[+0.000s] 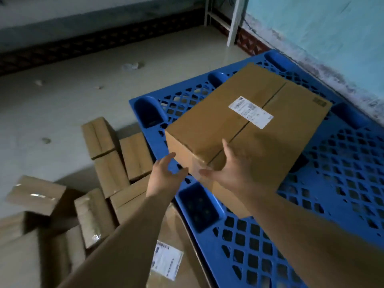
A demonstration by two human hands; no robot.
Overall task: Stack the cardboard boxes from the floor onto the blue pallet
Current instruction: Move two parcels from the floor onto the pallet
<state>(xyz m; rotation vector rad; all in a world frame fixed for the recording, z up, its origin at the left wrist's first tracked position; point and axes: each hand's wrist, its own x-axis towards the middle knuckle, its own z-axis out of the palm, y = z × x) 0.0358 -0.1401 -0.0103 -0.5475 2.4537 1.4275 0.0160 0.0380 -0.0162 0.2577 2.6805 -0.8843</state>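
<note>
A large cardboard box (247,121) with a white label on top rests on the blue grid pallet (340,175), near its left edge. My right hand (230,169) lies with spread fingers against the box's near corner. My left hand (164,175) hovers open just off that same corner, apart from the box. Several smaller cardboard boxes (116,161) lie jumbled on the floor to the left of the pallet. Under my left forearm lies a flat labelled box (166,258).
A turquoise wall (324,23) runs behind the pallet on the right. White frame legs (232,23) stand at the back corner. The pale tiled floor (68,104) at the left carries small scraps of litter.
</note>
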